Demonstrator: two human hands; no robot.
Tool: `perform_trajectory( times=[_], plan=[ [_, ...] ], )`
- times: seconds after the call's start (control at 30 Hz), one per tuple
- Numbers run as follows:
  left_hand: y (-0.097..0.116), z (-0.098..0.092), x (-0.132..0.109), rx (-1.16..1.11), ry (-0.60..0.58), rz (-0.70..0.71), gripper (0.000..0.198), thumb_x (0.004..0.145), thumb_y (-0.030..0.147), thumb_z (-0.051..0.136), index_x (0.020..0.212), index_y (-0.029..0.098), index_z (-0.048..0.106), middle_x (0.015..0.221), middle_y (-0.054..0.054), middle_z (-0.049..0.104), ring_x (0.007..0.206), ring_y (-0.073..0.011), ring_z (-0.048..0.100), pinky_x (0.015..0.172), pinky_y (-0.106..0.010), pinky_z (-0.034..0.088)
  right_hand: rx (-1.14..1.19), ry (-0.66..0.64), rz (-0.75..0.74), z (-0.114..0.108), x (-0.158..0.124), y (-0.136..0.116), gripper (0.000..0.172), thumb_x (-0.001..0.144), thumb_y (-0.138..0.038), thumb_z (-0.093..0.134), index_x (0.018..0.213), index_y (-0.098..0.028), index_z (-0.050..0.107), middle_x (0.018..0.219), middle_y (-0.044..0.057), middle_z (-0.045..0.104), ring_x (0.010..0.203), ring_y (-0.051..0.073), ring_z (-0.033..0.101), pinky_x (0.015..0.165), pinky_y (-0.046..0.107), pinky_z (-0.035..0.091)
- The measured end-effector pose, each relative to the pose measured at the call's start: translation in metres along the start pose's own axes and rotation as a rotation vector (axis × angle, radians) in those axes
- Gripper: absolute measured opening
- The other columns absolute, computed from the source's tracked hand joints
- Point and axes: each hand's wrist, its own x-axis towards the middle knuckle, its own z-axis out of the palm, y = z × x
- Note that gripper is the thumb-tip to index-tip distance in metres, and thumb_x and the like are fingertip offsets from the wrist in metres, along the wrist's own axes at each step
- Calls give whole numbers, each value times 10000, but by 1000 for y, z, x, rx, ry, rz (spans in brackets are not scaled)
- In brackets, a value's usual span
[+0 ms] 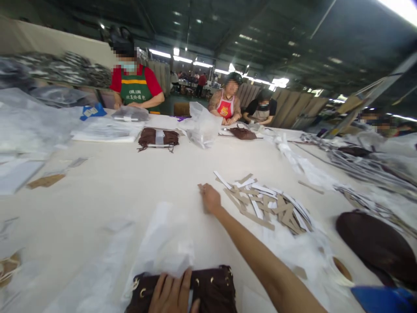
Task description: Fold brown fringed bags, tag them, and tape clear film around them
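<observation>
Head view: at the bottom middle of the frame the left hand point(172, 293) lies flat with its fingers spread on a dark brown bag point(215, 289) with gold-coloured rings (its grip is open and only presses down on the bag). A sheet of white tissue paper point(163, 248) lies just above the bag and touches its upper edge.

The right arm reaches from the lower right up to the middle of the frame. There the right hand point(211, 199) has its fingers bent over a small cardboard strip point(200, 188) on the table point(114, 187). Whether the grip pinches the strip or only rests on it I cannot tell. Just to the right of that hand lies a loose pile of cardboard strips point(267, 204), brown and white.

In the lower right is a dark brown rounded piece point(374, 243). In the upper middle lies a brown fabric bundle point(158, 138) with a white band, and to its right a clear plastic bag point(203, 124). On the far side of the table are a person in a green apron point(135, 87), a person in a red apron point(226, 104) and a third person point(262, 108) bent over the table.
</observation>
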Motion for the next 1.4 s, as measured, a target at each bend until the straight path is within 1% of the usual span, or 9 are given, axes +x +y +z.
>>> perform_trajectory(
  times=[0.17,0.3,0.5,0.6,0.7,0.9,1.07,1.23,1.4],
  plan=[
    [9,-34,19,-93,-250,-105,455,892,362,491,1296,154,521,1284,-89,604,1205,-256,515,1088,-443,296,-97,78,148,-19,-22,109,427,966,-259,337,1356,-96,399,1242,215,518,1097,286,546,860,382,444],
    [18,-45,26,-159,-359,-204,453,923,381,447,1316,164,504,1311,-89,583,1238,-262,489,1111,-475,277,-106,207,157,-34,-39,141,503,941,-300,368,1356,-16,396,1203,285,528,1068,349,551,811,436,461],
    [21,-51,28,-231,-439,-250,464,930,373,429,1330,144,487,1327,-118,555,1258,-280,457,1135,-499,241,180,20,-220,-33,-152,73,311,959,-435,408,1113,-257,612,1039,27,674,923,167,634,803,272,493],
    [21,-53,28,-240,-449,-256,466,929,373,432,1326,136,483,1325,-125,547,1260,-283,445,1141,-497,226,310,-1,-319,-18,-221,33,328,972,-424,395,1166,-228,574,1113,58,653,1039,195,597,898,326,472],
    [23,-54,27,-217,-440,-251,460,922,379,447,1307,131,491,1305,-132,553,1249,-285,447,1142,-497,215,239,99,-272,0,-256,17,329,981,-356,384,1185,-166,559,1124,114,636,1064,242,566,922,396,445],
    [25,-56,26,-154,-437,-226,397,916,394,452,1200,138,559,1174,-141,610,1195,-298,477,1118,-499,227,197,32,-347,-6,-228,19,292,962,-365,437,1129,-181,590,1047,95,651,987,224,581,874,348,443],
    [26,-58,26,-131,-453,-231,442,922,413,434,1230,114,538,1179,-155,596,1163,-292,480,1107,-478,235,279,-112,-346,-8,-194,-10,353,893,-266,536,1242,-213,519,1128,65,618,970,174,581,825,269,432],
    [26,-59,25,-125,-446,-218,452,928,409,417,1253,114,524,1145,-142,603,1130,-284,491,1101,-474,242,280,-160,-206,5,-186,-27,170,902,-271,501,1029,-229,606,1003,35,660,905,160,589,793,257,405],
    [27,-59,24,-111,-416,-208,476,926,406,424,1293,111,496,1250,-146,565,1190,-279,462,1104,-465,241,276,-163,-133,5,-174,-31,170,902,-253,463,936,-207,623,923,68,685,879,193,607,761,284,415]
  ],
)
